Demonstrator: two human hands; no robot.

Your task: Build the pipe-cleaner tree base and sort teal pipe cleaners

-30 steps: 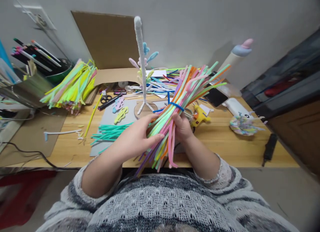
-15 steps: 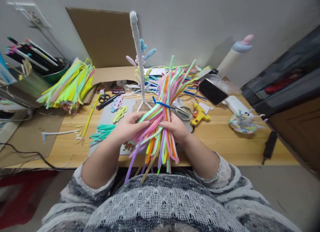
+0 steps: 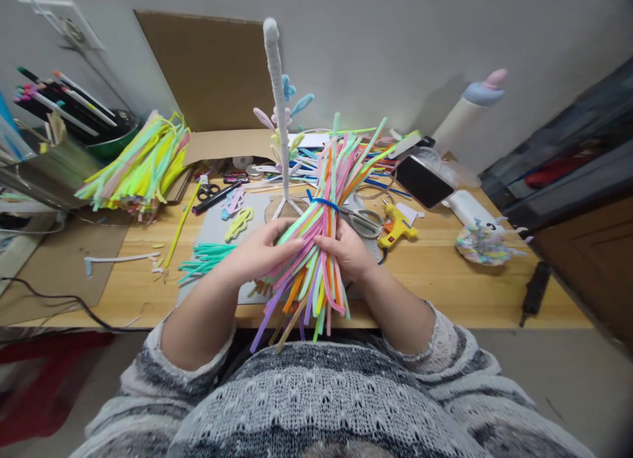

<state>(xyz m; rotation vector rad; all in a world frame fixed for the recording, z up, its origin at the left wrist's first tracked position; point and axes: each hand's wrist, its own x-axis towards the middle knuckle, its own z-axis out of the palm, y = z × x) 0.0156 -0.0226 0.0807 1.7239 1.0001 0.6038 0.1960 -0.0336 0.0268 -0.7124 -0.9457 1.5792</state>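
Note:
Both hands grip a thick bundle of pipe cleaners [image 3: 316, 254] in pink, mint, orange, yellow and purple. A blue pipe cleaner [image 3: 326, 204] is wound around its middle as a tie. My left hand [image 3: 264, 250] wraps the bundle from the left, thumb lying across the front. My right hand [image 3: 349, 250] closes on it from the right, its thumb also in front. Most fingers are hidden behind the stems. The lower ends fan out towards my sweater, and the upper ends spread above the tie. Behind stands a white wrapped stem [image 3: 277, 102] with small pastel flowers [image 3: 289, 115].
Beside the bundle lie scissors [image 3: 363, 222], a yellow glue gun [image 3: 397, 225] and a phone [image 3: 425, 180]. Teal pipe cleaners [image 3: 205, 260] rest by my left forearm. Another pipe cleaner bundle [image 3: 141, 168] and marker holders [image 3: 106, 132] stand left. A fluffy pastel figure [image 3: 482, 244] sits right.
The bundle's lower ends have shifted slightly, some swinging a little and rising. Both hands keep their hold in nearly the same place. The view has moved slightly.

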